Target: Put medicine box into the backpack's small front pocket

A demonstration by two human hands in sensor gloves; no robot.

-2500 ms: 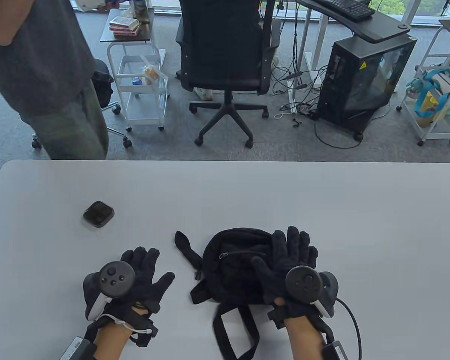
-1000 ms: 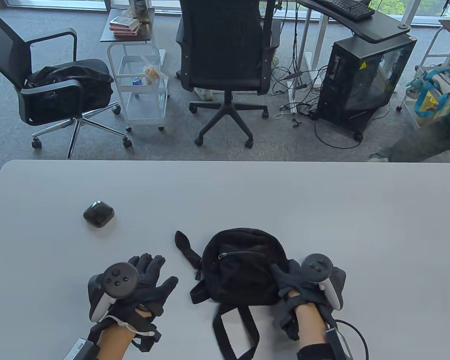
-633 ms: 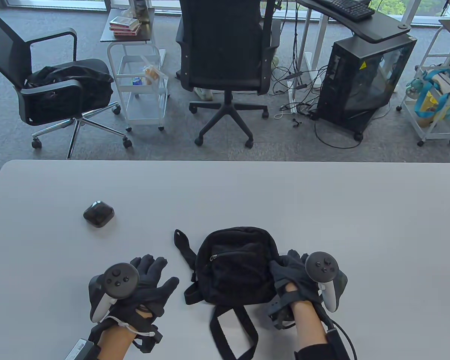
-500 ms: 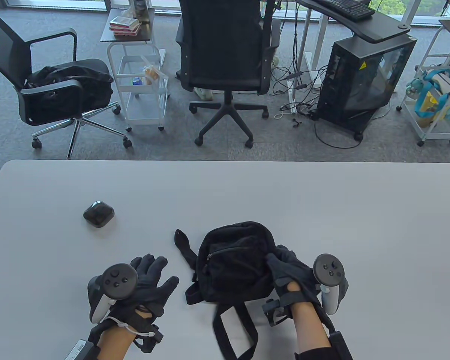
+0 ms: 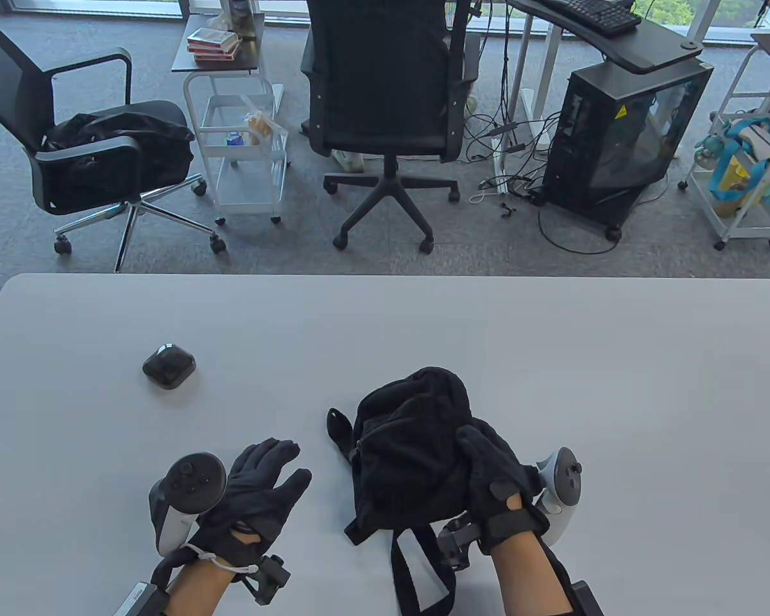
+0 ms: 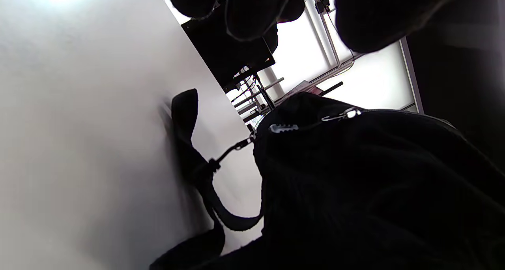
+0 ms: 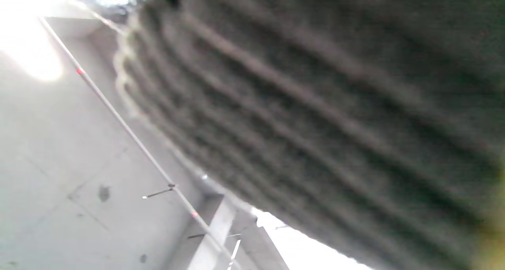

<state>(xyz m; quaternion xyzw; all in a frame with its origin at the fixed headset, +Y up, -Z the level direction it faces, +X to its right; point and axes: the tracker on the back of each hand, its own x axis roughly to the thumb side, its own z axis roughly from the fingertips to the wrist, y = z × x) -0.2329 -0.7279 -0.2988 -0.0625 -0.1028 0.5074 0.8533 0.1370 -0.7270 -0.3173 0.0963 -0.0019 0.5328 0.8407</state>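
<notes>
A small black backpack (image 5: 410, 443) stands tipped up on the grey table (image 5: 552, 359). My right hand (image 5: 487, 465) grips its right side and holds it raised. My left hand (image 5: 273, 468) is open and empty just left of the backpack, not touching it. In the left wrist view the backpack (image 6: 375, 183) fills the right, with a silver zipper pull (image 6: 282, 128) at its top edge and my fingers (image 6: 252, 9) above. The right wrist view shows only blurred dark backpack fabric (image 7: 315, 104). A small black rounded box (image 5: 169, 366) lies on the table, far left of the backpack.
The backpack's straps (image 5: 417, 571) trail toward the near table edge, and one strap end (image 5: 340, 427) lies to its left. Office chairs (image 5: 385, 96), a white cart (image 5: 244, 141) and a computer tower (image 5: 622, 141) stand on the floor beyond the far edge.
My right hand has taken hold of the backpack's right side and tipped it up off the table, shifting it slightly right. My left hand has turned and spread its fingers toward it.
</notes>
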